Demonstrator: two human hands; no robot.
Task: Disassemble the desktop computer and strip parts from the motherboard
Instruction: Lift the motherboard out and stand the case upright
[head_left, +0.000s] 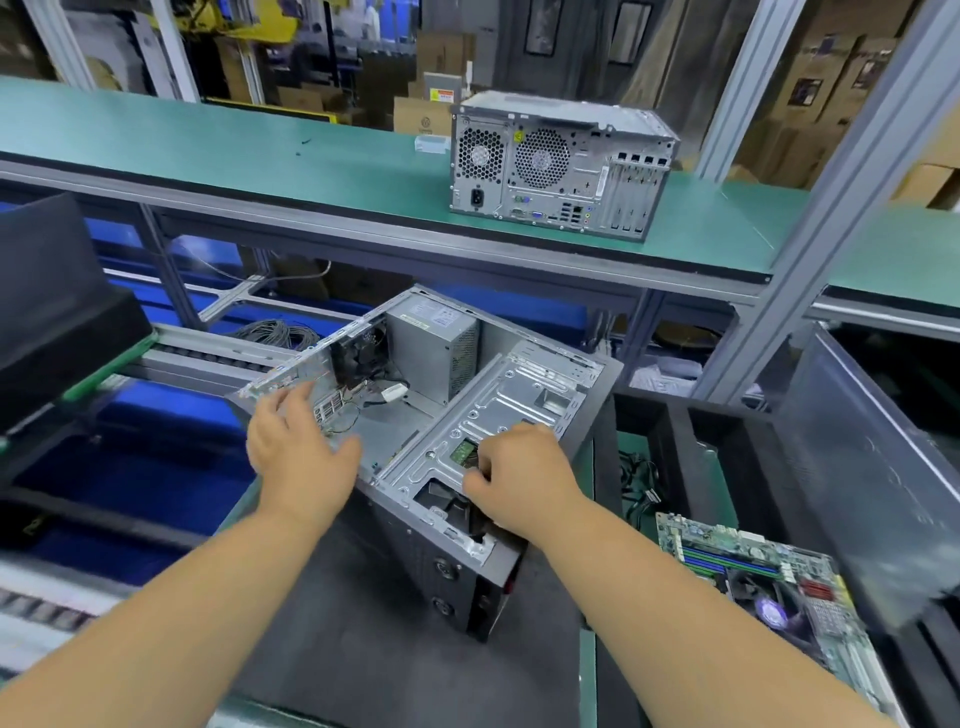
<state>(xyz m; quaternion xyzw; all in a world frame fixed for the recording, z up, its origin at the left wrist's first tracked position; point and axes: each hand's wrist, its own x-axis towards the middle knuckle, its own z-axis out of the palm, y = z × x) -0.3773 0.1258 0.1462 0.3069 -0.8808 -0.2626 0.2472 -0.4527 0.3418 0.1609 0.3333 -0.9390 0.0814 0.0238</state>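
An opened desktop case lies on its side on the dark work mat, its grey power supply and a rear fan still inside. My left hand hovers with spread fingers by the case's rear panel edge, holding nothing. My right hand has its fingers curled over the silver drive cage, at a small green board in a cut-out; whether it pinches something is hidden. A bare motherboard lies to the right of the case.
A second, closed computer stands on the green upper shelf. Black bins with cables sit at the right, beside a dark panel. A roller conveyor and a blue crate are on the left, with a black object above them.
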